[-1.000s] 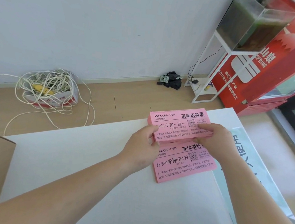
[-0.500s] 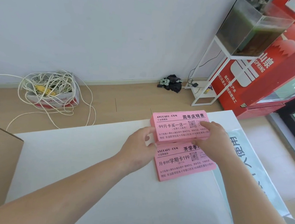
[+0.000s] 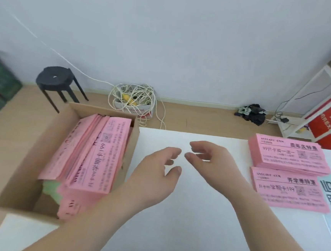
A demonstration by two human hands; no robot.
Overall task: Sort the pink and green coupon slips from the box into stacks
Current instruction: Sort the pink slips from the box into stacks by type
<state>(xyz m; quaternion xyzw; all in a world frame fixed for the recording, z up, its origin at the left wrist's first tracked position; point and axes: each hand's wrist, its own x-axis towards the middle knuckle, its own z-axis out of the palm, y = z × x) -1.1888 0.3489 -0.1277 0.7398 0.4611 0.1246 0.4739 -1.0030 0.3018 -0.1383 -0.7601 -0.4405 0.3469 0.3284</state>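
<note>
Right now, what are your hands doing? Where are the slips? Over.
Left hand, right hand open, grips empty. Far stack, near stack pink, at right. Box holds pink slips, green slip. Nothing blocks box.

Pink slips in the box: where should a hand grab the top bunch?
Probably take the top bunch by its near short end, reaching down from above. That end lies raised and free over the lower slips, while the wall of the cardboard box runs close along its right long side.
</note>
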